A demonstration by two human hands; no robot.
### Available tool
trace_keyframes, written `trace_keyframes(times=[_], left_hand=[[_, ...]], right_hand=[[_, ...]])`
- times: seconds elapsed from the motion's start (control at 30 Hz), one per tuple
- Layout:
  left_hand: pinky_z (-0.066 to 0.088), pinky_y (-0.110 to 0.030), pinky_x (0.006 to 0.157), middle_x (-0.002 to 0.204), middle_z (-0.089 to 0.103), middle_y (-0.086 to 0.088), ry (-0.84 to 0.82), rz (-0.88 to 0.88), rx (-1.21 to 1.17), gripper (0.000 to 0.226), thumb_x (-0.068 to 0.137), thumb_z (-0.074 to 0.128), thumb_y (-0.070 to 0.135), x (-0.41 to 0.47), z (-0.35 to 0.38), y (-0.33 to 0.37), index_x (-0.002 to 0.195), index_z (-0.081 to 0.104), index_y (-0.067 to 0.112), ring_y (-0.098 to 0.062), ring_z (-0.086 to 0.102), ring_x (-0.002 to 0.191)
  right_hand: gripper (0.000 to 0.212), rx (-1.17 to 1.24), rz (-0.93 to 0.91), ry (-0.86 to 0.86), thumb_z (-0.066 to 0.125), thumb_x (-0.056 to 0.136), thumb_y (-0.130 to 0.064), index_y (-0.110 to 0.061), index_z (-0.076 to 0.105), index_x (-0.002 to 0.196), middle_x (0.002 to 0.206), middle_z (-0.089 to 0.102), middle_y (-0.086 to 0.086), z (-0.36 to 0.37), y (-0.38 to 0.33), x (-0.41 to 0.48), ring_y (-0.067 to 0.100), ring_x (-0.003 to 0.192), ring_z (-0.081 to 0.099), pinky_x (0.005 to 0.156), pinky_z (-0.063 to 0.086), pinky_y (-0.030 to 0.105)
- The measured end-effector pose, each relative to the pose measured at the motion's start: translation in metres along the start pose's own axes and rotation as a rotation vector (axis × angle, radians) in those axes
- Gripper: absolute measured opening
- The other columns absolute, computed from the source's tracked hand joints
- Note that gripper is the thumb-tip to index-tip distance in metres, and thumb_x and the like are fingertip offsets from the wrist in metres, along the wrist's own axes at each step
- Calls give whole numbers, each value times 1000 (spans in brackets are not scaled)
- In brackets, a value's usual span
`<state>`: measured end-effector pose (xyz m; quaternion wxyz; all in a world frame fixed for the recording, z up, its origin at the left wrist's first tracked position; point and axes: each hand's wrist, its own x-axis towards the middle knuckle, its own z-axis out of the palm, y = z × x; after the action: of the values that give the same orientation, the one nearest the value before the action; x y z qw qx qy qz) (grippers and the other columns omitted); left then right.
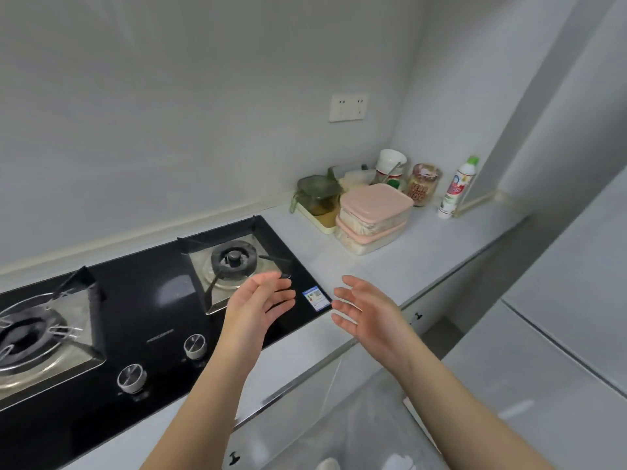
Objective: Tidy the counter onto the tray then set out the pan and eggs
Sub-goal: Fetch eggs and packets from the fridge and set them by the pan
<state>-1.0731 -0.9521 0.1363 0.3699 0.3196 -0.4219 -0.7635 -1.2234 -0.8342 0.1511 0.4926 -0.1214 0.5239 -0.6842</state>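
Observation:
My left hand [259, 301] and my right hand [368, 308] hover side by side above the right end of the black hob [163, 293], palms facing each other, fingers relaxed and empty. Two stacked boxes with pink lids [373, 215] sit on the white counter [441, 245] beyond my hands. Behind them a cream tray [314, 217] carries a green-lidded glass container [319, 191]. A white cup with a spoon [392, 164], a brown jar [422, 184] and a white spray bottle with a green cap [456, 188] stand in the corner. No pan or eggs are in view.
The hob has a right burner [234, 259], a left burner [30, 334] and two knobs [195, 346] at its front. A wall socket [348, 107] is above the counter. White cupboard fronts [559, 334] rise on the right, with a narrow floor gap below me.

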Motion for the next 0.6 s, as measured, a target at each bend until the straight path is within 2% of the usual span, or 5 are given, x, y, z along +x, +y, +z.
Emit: trace_keyframes(times=[0.1,0.2,0.4,0.6], left_hand=[[54,-39,85,96,70,-14,-21,-23,-3,13,94,55,8,47,44,-14,104,64,6,-28,68,91],[55,-37,82,97,70,-13,-60,-35,22,14,93,58,13,96,100,-25,104,65,7,-29,69,91],[56,-35,80,94,69,-12,-208,-108,73,16,95,57,16,160,191,-49,106,63,5,-27,68,87],[56,-39,84,91,69,-11,-366,-203,118,15,94,55,6,186,272,-90,107,62,2,-23,68,81]], right_hand=[[41,18,1,53,69,78,-13,-10,60,118,100,67,11,-36,-32,29,25,90,65,78,54,37],[26,49,-22,100,56,93,-7,-7,60,118,95,68,12,-80,-76,63,25,85,65,80,55,38],[23,5,-115,222,52,95,-5,-8,61,116,93,69,9,-152,-140,100,22,81,66,77,53,36],[19,-211,-198,354,52,96,-6,-10,63,111,92,71,7,-212,-200,101,19,81,67,77,54,34]])
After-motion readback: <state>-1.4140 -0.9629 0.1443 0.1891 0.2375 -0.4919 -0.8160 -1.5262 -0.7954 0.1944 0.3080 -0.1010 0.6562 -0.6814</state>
